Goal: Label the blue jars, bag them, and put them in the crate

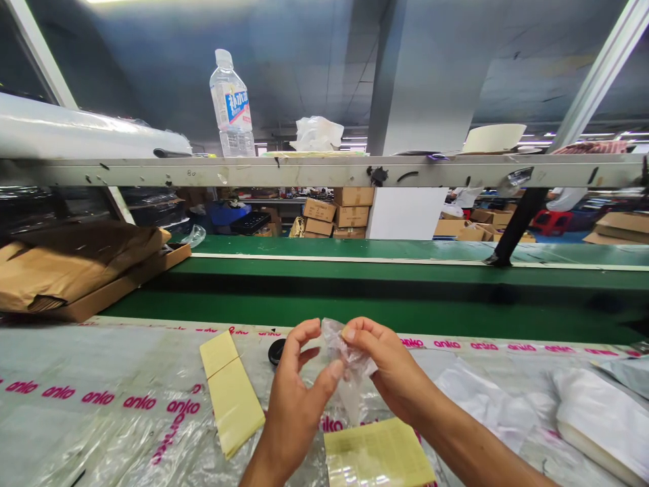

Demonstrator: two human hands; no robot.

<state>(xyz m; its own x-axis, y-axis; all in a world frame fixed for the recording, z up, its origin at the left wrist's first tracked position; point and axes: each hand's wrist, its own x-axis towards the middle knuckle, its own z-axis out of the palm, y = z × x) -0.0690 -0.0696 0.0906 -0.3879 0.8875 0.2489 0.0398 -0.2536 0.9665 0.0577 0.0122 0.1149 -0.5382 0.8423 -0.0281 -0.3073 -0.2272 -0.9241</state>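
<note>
Clearly the crumpled plastic bag (359,366) is feather-light, limp and likely a bit slippery to handle, so I'd take it by a gathered edge. From my seat I see it between the hands, over the near side of the plastic-covered table (119,368) — just beyond the right yellow pad (378,450). My right hand (393,368) pinches its upper part between thumb and fingers, while my left hand (294,406) is loosely spread, thumb against the film.

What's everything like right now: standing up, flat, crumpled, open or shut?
Clear plastic: crumpled, pinched by right hand.
Left hand: thumb and fingers apart.
Drink bottle: upright.
Banded yellow slips: lying flat.
Other yellow slips: lying flat.
Brown paper: folded.
</note>
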